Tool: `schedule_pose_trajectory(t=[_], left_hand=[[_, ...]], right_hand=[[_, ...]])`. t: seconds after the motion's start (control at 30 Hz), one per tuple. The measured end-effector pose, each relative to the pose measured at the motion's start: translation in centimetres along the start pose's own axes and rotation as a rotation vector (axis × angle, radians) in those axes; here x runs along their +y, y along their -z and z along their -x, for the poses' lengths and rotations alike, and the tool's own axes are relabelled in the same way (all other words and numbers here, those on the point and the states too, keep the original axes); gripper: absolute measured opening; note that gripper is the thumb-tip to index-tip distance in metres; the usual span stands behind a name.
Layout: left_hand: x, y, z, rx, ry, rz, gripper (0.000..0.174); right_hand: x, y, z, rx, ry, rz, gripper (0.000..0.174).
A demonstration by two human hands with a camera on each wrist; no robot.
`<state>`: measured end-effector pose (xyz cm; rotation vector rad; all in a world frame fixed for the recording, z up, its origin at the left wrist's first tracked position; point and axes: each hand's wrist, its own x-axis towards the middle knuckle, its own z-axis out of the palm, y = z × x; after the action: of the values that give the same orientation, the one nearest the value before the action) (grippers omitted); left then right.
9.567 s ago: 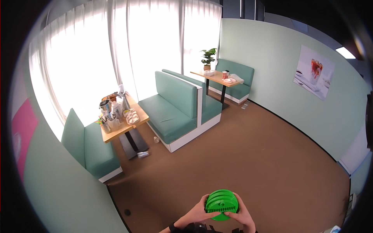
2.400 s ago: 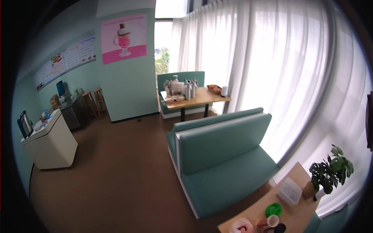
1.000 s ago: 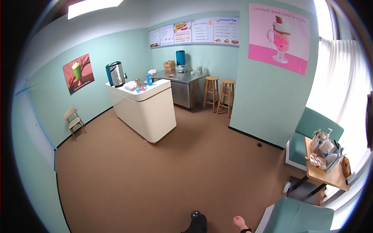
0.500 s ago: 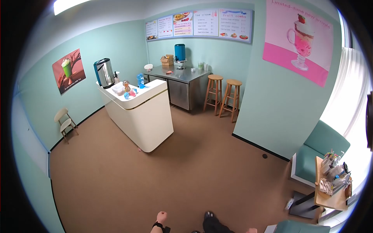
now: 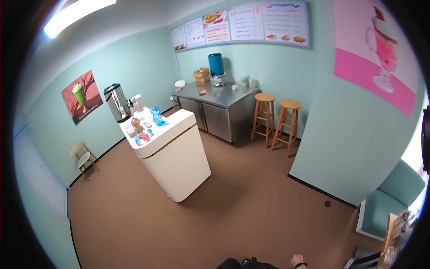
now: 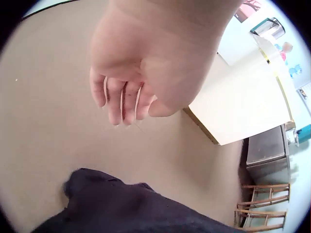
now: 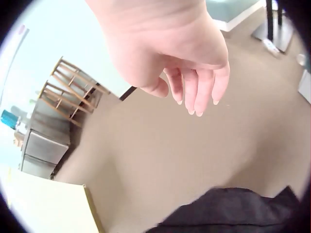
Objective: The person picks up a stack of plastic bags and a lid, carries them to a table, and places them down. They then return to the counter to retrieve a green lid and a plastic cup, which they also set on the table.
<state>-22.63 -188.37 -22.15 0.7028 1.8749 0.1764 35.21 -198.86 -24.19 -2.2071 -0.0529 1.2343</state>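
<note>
My left hand (image 6: pixel 141 68) hangs with loosely bent fingers and nothing in it. My right hand (image 7: pixel 175 48) is likewise relaxed and holds nothing; in the head view it shows at the bottom edge. Ahead stands a white counter (image 5: pixel 179 157), apart from both hands. On its top are a steel drink dispenser (image 5: pixel 117 102), a blue bear-shaped bottle (image 5: pixel 157 115), an amber bottle (image 5: pixel 136 126) and small red and blue items (image 5: pixel 144 137). The left hand is out of the head view.
Behind the counter is a steel worktable (image 5: pixel 219 96) with a blue dispenser (image 5: pixel 216 65) and cardboard box (image 5: pixel 201 74). Two wooden stools (image 5: pixel 265 97) stand beside it. A chair (image 5: pixel 83 156) is at left, a green bench (image 5: pixel 380 210) and loaded table (image 5: pixel 389 242) at right.
Earlier both hands held a round green container; later a green item lay on a table by the plant. The view has since turned left toward the counter, which now appears closer.
</note>
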Motion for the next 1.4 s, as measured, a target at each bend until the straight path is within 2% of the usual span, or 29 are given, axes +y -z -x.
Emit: schedule_pose_trajectory(t=[0.03,0.07,0.13,0.17,0.2,0.23,0.27,0.37,0.4,0.47,0.5,0.53,0.6,0.67,0.73,0.8,0.83,0.93,0.97,1.0,1.07,1.13,1.2,1.23,1.27,1.3,1.33,1.37,1.4], left_hand=[[0.8,0.8,-1.6,-0.071,-0.228,-0.209,0.03],[0.6,0.4,-3.0,0.0,-0.379,-0.053,0.029],[3.6,-0.1,-3.2,0.041,0.015,0.192,0.027],[4.8,-0.5,-4.4,0.042,0.022,0.199,0.027],[6.1,-0.3,-5.6,0.058,0.099,0.076,0.027],[6.9,0.2,-7.4,0.074,0.176,-0.054,0.026],[7.9,0.7,-9.1,0.074,0.181,-0.066,0.026],[13.8,1.5,-14.7,-0.06,0.091,0.145,0.026],[16.6,1.3,-16.6,-0.109,0.054,0.223,0.026],[21.1,0.2,-19.2,-0.214,-0.002,0.383,0.026],[25.8,0.0,-20.1,-0.09,0.189,0.169,0.024],[29.9,0.6,-21.8,-0.077,-0.087,0.14,0.022],[36.6,-1.6,-26.6,0.187,-0.298,-0.23,0.023],[44.6,-3.0,-28.5,0.238,-0.46,-0.295,0.023],[53.5,-4.4,-28.2,0.081,-0.39,-0.32,0.029],[60.1,-6.6,-30.4,0.057,-0.444,-0.325,0.029],[62.9,-8.0,-30.9,0.035,-0.484,-0.319,0.029],[70.1,-11.2,-30.1,0.014,-0.504,-0.226,0.029],[71.0,-12.3,-31.4,-0.013,-0.486,-0.234,0.026],[70.8,-13.6,-34.3,0.021,-0.466,-0.287,0.024],[73.0,-14.0,-33.9,-0.231,-0.307,-0.208,0.022],[75.9,-13.8,-31.8,-0.264,-0.175,-0.234,0.018],[76.9,-13.8,-32.9,-0.263,-0.165,-0.177,0.018],[77.5,-13.7,-33.0,-0.228,-0.185,-0.021,0.016],[77.8,-13.6,-33.3,-0.192,-0.206,0.136,0.014],[77.5,-13.3,-35.2,-0.197,-0.168,0.149,0.014],[74.7,-13.5,-38.6,-0.191,-0.163,0.159,0.014],[73.5,-12.8,-41.0,-0.606,-0.003,0.585,0.015],[75.3,-10.7,-43.1,-1.013,0.171,1.005,0.016]], right_hand=[[-3.9,-1.7,-0.6,-0.017,0.093,0.026,0.015],[-8.4,-3.1,-0.6,-0.018,0.135,0.067,0.015],[-15.4,-6.6,-2.6,-0.04,0.223,0.068,0.015],[-18.4,-8.3,-4.2,-0.063,0.266,0.027,0.015],[-21.3,-9.7,-5.8,-0.065,0.265,0.03,0.015],[-23.8,-11.1,-7.0,-0.094,0.377,0.09,0.016],[-25.3,-12.5,-8.3,-0.122,0.483,0.148,0.016],[-29.8,-14.7,-11.8,-0.128,0.487,0.209,0.017],[-31.0,-14.8,-12.2,-0.111,0.443,0.157,0.018],[-33.7,-14.0,-12.3,-0.119,0.242,0.269,0.017],[-34.8,-13.4,-12.5,-0.112,0.161,0.304,0.016],[-35.6,-12.8,-13.0,-0.105,0.076,0.336,0.016],[-36.9,-11.9,-13.9,-0.029,0.037,0.206,0.015],[-36.8,-11.1,-15.8,0.04,-0.003,0.069,0.014],[-37.1,-10.1,-18.6,0.022,-0.043,-0.043,0.015],[-38.7,-8.9,-18.9,-0.006,-0.135,0.24,0.026],[-39.9,-8.7,-19.6,-0.002,-0.139,0.238,0.026],[-41.7,-7.5,-21.8,0.081,-0.134,0.706,0.03],[-43.5,-7.0,-23.5,0.08,-0.129,0.704,0.03],[-45.7,-6.9,-25.0,0.025,-0.137,0.532,0.027],[-50.0,-7.0,-29.0,-0.089,-0.157,0.194,0.021],[-55.1,-7.8,-33.8,-0.204,-0.166,-0.142,0.016],[-58.1,-8.3,-39.5,-0.315,-0.179,-0.465,0.013],[-59.0,-8.9,-42.7,-0.367,-0.191,-0.623,0.012],[-63.5,-9.5,-42.1,-0.254,-0.167,-0.553,0.012],[-71.0,-10.9,-38.3,-0.143,-0.14,-0.483,0.016],[-74.1,-13.0,-39.1,-0.022,-0.029,-0.331,0.012],[-76.9,-15.4,-41.2,0.099,0.082,-0.183,0.015],[-79.8,-18.4,-46.8,-0.119,0.196,-0.317,0.013]])
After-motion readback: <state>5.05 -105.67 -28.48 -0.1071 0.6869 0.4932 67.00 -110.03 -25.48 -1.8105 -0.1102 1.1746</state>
